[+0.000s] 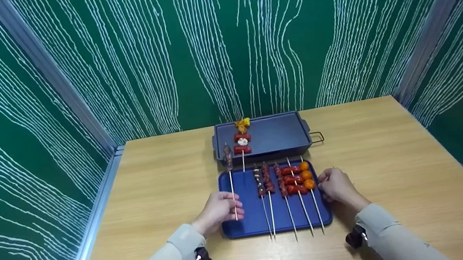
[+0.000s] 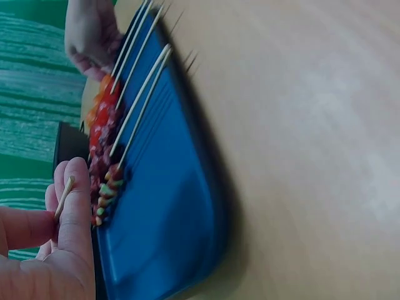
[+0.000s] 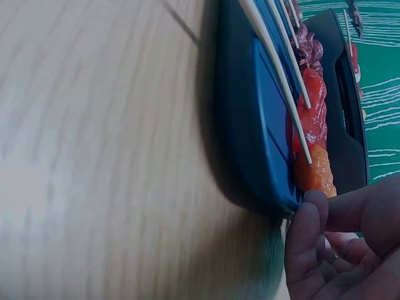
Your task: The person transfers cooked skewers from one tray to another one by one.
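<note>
My left hand (image 1: 219,210) pinches the wooden stick of a dark meat skewer (image 1: 228,159), held upright above the left side of the blue tray (image 1: 250,225). In the left wrist view the thumb and fingers close on the stick's end (image 2: 65,197). At the tray's right edge my right hand (image 1: 337,185) grips the rim between thumb and curled fingers. On the tray lie a mixed skewer (image 1: 259,182), two meat skewers (image 1: 267,178), a red sausage skewer (image 1: 294,179) and an orange ball skewer (image 1: 307,174), sticks toward me.
Behind the tray stands a dark rectangular grill pan (image 1: 278,133) with a wire handle (image 1: 317,137) on its right. A skewer of sausage and other pieces (image 1: 241,137) lies at its left, stick overhanging the front. Green patterned walls (image 1: 152,60) enclose the wooden table (image 1: 155,192).
</note>
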Demonstrator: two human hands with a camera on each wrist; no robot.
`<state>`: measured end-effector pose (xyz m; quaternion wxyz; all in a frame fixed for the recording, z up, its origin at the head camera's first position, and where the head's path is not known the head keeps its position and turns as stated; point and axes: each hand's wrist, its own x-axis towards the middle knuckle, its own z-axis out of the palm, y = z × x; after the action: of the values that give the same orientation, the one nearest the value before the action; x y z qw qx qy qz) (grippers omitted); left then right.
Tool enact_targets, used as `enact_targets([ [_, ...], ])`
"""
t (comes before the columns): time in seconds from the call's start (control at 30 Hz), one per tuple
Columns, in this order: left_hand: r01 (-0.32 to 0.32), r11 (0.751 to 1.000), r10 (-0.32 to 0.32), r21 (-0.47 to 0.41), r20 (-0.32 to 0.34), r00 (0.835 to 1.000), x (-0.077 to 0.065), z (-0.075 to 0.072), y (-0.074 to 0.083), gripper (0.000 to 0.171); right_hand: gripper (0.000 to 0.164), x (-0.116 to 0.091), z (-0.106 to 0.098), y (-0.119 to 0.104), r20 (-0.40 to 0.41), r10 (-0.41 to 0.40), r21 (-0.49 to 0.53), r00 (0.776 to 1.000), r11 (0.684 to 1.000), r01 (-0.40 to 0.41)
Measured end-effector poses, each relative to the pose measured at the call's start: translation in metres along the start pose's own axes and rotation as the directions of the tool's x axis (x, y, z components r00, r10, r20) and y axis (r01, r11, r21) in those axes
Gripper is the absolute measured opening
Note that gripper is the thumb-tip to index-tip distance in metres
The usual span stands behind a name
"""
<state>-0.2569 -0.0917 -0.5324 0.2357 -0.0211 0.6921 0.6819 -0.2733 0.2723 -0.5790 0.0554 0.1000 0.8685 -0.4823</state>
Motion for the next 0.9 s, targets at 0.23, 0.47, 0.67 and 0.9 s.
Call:
enact_targets([
  [0.23,0.03,1.0,-0.03,0.005,0.022,0.999,-0.016,0.001,-0.01,0.023,0.012,0.0,0.0,-0.003,0.004,0.014,-0.007,1.0,1.0,-0.014],
  [0.47,0.024,1.0,-0.025,0.019,0.02,0.999,-0.027,0.005,-0.018,0.019,0.01,0.001,0.0,-0.004,0.019,0.033,-0.025,0.999,0.999,-0.033],
  [0.67,0.068,0.997,-0.069,0.046,0.023,0.997,-0.031,0.012,-0.023,0.018,0.009,0.002,-0.001,-0.004,0.035,0.035,-0.008,0.999,0.999,-0.035],
  [0.9,0.095,0.994,-0.098,0.045,0.053,0.994,-0.025,0.021,-0.028,0.019,0.006,0.003,-0.001,-0.003,0.03,0.032,0.01,0.999,0.999,-0.033],
])
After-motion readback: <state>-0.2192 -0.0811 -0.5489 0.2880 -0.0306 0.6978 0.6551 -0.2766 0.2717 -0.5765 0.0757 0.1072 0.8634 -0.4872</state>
